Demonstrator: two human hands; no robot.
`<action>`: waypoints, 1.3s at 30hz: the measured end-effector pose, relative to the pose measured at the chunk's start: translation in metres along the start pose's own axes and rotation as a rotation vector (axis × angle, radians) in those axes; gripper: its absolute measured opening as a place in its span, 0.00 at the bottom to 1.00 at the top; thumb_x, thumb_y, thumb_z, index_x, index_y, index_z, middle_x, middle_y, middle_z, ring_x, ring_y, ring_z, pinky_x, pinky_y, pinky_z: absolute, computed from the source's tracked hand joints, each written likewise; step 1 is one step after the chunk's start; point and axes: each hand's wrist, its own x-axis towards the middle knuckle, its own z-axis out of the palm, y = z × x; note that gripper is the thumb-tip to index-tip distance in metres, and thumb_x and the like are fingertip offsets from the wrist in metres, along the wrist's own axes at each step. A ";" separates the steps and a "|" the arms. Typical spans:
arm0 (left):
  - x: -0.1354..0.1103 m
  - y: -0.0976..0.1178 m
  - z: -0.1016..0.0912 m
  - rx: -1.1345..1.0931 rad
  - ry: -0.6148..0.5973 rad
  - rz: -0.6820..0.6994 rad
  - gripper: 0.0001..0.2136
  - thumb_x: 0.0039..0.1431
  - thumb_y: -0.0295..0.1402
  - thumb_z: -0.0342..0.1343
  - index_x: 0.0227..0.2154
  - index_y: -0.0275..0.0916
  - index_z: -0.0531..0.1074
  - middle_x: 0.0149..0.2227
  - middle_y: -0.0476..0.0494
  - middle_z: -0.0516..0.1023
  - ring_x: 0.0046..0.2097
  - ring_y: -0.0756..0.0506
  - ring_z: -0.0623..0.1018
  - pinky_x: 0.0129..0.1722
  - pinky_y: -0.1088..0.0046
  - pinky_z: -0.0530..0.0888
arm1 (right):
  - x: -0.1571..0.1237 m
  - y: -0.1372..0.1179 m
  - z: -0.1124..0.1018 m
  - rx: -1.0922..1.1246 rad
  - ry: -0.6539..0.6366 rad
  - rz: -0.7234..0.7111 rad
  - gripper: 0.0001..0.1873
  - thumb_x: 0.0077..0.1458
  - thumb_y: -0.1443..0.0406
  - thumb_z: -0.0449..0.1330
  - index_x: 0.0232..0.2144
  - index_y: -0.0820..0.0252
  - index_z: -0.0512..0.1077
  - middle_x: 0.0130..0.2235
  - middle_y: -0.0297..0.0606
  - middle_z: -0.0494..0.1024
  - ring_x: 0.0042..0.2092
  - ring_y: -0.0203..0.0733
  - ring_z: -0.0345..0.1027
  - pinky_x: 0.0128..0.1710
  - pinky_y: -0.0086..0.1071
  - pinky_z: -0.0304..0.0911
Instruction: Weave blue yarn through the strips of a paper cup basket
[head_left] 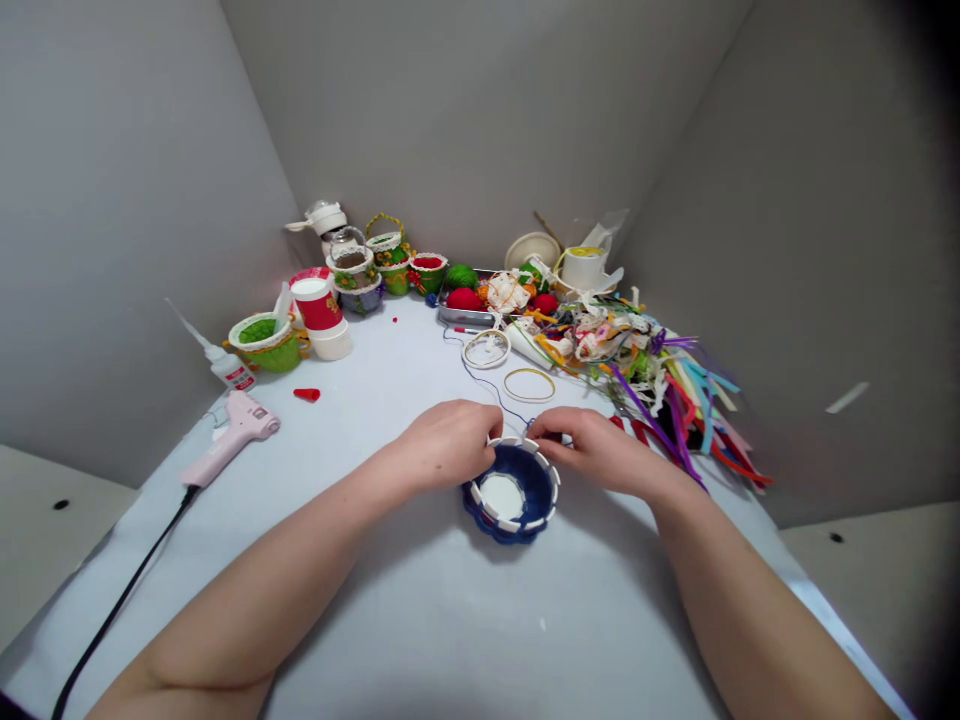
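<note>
Atop blue basket rim [525, 524], 2 pinching hands [446, 445] [592, 450]

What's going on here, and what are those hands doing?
A person is working at a table with both bare hands. Their left hand and right hand hold the white rim of a small dark blue basket. A thin blue thread runs across the table to the hands. A pink glue gun lies off to the left, and a pile of colourful ribbons lies to the right.
</note>
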 end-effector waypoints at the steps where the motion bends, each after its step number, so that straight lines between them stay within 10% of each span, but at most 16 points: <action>1: -0.001 0.000 0.000 -0.008 -0.007 0.007 0.09 0.50 0.30 0.50 0.35 0.40 0.71 0.34 0.46 0.77 0.34 0.46 0.74 0.31 0.73 0.66 | 0.001 0.000 0.001 -0.005 0.009 -0.014 0.10 0.57 0.65 0.53 0.33 0.61 0.74 0.30 0.36 0.76 0.31 0.37 0.65 0.31 0.28 0.58; 33: 0.020 0.007 0.024 -0.201 0.180 0.022 0.07 0.55 0.30 0.49 0.33 0.39 0.71 0.34 0.47 0.78 0.36 0.46 0.74 0.34 0.74 0.67 | -0.002 -0.033 0.002 -0.202 0.262 -0.028 0.07 0.56 0.64 0.56 0.28 0.59 0.71 0.29 0.37 0.74 0.34 0.40 0.65 0.34 0.32 0.58; 39: 0.020 0.008 0.022 -0.230 0.163 0.019 0.07 0.54 0.31 0.50 0.33 0.39 0.72 0.33 0.47 0.77 0.35 0.47 0.74 0.33 0.74 0.67 | -0.012 -0.032 -0.008 -0.300 0.070 -0.225 0.07 0.58 0.67 0.55 0.33 0.57 0.74 0.33 0.40 0.74 0.37 0.43 0.65 0.37 0.34 0.58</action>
